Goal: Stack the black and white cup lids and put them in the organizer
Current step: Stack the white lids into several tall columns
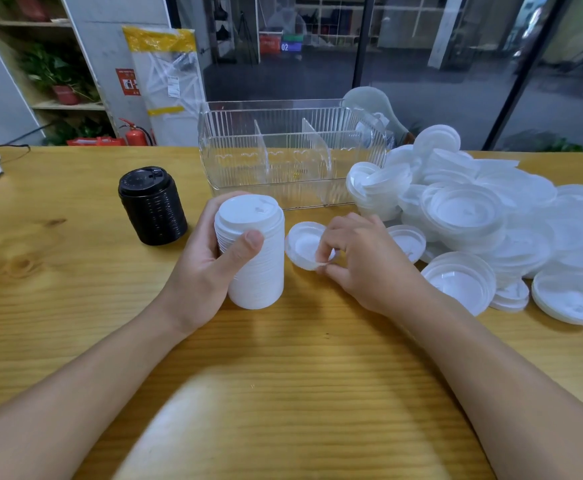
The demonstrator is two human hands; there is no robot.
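Your left hand (pixel 210 268) wraps the tall white lid stack (pixel 252 251), thumb pressed across its front and the other fingers curled round its far side; the stack stands upright on the wooden table (pixel 75 306). Your right hand (pixel 363 258) pinches the near rim of a single white lid (pixel 304 242) between thumb and fingertips, the lid tilted, hollow side facing you, just beside the stack. The black lid stack (pixel 151 206) stands alone to the left, apart from both hands. The clear organizer (pixel 283 150) sits behind the hands with its compartments holding no lids. A loose white lid pile (pixel 484 223) spreads over the table to the right.
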